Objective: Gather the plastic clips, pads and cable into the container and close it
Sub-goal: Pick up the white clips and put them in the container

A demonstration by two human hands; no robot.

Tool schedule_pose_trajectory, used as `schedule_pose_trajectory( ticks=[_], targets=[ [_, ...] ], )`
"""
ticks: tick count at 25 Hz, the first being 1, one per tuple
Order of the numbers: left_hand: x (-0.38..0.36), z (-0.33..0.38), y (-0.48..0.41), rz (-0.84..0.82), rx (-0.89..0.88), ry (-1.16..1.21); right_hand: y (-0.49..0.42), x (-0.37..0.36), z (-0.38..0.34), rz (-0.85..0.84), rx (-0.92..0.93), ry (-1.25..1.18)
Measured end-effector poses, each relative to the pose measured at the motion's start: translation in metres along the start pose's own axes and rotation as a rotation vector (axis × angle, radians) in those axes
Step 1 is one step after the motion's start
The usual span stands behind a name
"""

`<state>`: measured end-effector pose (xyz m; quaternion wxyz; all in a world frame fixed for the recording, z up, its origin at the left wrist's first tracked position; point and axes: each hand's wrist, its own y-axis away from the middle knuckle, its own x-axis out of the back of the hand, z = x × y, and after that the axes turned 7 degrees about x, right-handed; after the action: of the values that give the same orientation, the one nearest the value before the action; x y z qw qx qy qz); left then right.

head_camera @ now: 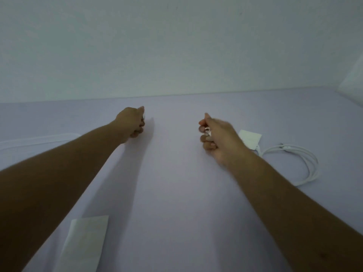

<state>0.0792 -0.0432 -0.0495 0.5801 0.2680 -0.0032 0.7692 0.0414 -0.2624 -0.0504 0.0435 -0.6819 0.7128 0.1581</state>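
My left hand (132,122) reaches far forward over the pale lilac surface, fingers curled into a fist with a small white piece showing at the thumb. My right hand (216,137) is curled around small white plastic clips (207,131) that show between the fingers. A coiled white cable (302,160) lies on the surface to the right of my right hand. A white square pad (249,139) rests just behind that hand, beside the cable. A clear container (35,141) is faintly visible at the left edge, behind my left forearm.
A translucent white sheet or packet (84,244) lies near the front left. A plain wall rises behind the surface's far edge (176,94). A pale object (353,83) leans at the far right corner.
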Motion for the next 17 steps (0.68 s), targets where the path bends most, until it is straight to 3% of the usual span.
schedule_pose_trajectory(
  ticks=[1,3,7,12,17],
  targets=[
    [-0.001,0.004,0.007,-0.132,0.109,0.383,-0.003,0.01,-0.011,0.048,0.158,0.326],
    [-0.003,0.008,0.02,-0.326,0.204,0.831,-0.009,0.036,-0.032,0.115,0.397,0.955],
    [-0.021,0.014,0.043,-0.453,0.199,1.086,-0.015,0.073,-0.038,0.189,0.428,1.708],
    [-0.033,0.019,0.059,-0.438,0.246,1.047,-0.013,0.07,-0.013,0.049,0.532,2.08],
    [-0.02,0.023,0.07,-0.366,0.307,0.952,-0.014,0.063,-0.015,0.051,0.606,2.046]
  ],
)
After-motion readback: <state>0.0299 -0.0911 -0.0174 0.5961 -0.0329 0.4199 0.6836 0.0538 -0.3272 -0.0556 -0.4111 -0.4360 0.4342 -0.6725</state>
